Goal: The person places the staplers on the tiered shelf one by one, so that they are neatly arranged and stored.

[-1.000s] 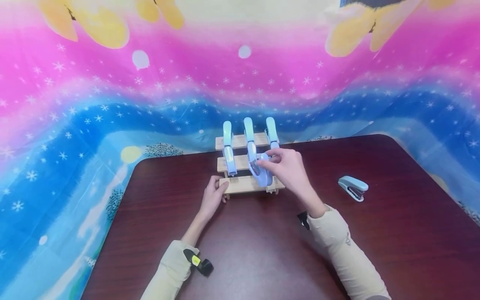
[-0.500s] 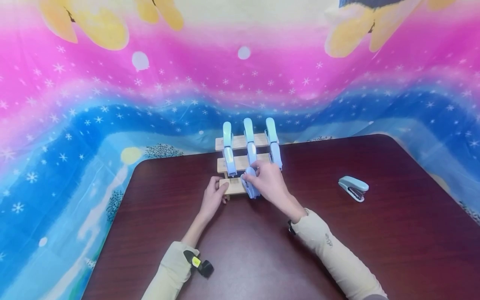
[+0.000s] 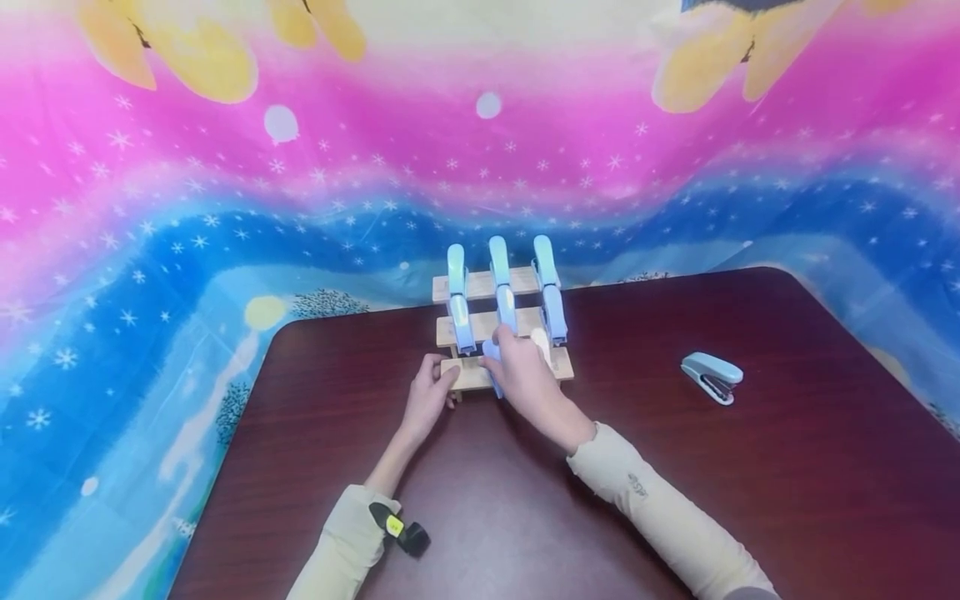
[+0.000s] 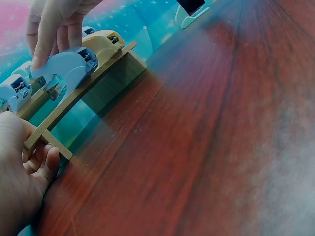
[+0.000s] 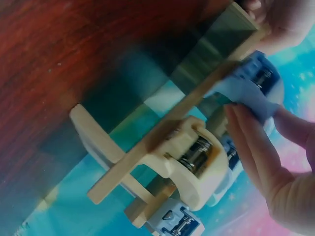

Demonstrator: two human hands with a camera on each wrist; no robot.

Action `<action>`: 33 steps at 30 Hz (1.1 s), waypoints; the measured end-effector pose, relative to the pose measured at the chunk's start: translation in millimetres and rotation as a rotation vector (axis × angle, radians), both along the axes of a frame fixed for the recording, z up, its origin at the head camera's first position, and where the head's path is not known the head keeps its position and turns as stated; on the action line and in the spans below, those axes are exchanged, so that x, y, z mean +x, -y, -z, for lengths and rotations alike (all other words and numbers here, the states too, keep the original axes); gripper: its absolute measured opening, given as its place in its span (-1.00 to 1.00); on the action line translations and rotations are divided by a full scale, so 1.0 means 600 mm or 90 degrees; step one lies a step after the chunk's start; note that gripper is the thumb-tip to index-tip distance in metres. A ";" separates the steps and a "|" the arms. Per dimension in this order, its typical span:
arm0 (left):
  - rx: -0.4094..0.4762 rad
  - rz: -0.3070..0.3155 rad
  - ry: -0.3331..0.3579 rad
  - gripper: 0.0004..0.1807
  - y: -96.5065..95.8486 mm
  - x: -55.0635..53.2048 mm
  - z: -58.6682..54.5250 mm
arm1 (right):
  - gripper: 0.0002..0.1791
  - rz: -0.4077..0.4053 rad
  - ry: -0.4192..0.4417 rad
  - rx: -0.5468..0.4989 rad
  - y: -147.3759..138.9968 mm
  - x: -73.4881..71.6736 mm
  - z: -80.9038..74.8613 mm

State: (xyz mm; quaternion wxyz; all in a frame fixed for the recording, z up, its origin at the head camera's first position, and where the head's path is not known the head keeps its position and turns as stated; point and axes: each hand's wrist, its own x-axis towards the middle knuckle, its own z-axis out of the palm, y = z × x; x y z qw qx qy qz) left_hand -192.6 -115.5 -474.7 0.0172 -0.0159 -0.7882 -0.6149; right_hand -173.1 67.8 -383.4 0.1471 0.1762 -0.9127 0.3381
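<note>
My right hand (image 3: 525, 371) pinches a blue stapler (image 4: 74, 69) by its rear end, over the middle of a wooden tiered rack's front step (image 3: 468, 380). In the left wrist view its base meets that step. My left hand (image 3: 429, 396) grips the left end of the same step, thumb on top and fingers underneath. Right of the held stapler stands a cream stapler (image 5: 206, 167). Lavender staplers (image 3: 553, 312) line the middle step, and mint staplers (image 3: 457, 271) the top one. In the head view my right hand hides most of the blue stapler.
A mint stapler (image 3: 712, 377) lies apart on the dark red-brown table (image 3: 637, 333), right of the rack. Behind the table hangs a colourful patterned cloth (image 3: 420, 150).
My right hand has carried the blue stapler left and down onto the front step, turning it more upright. The cream stapler now shows beside it. My left hand stays on the rack.
</note>
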 end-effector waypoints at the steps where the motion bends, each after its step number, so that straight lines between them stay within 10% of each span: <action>1: -0.001 0.000 0.000 -0.66 -0.001 0.000 -0.001 | -0.70 -0.006 0.013 0.003 -0.002 0.000 -0.004; 33: 0.005 0.005 0.003 -0.63 -0.001 0.003 0.002 | -0.80 0.015 -0.019 -0.004 -0.013 -0.010 0.000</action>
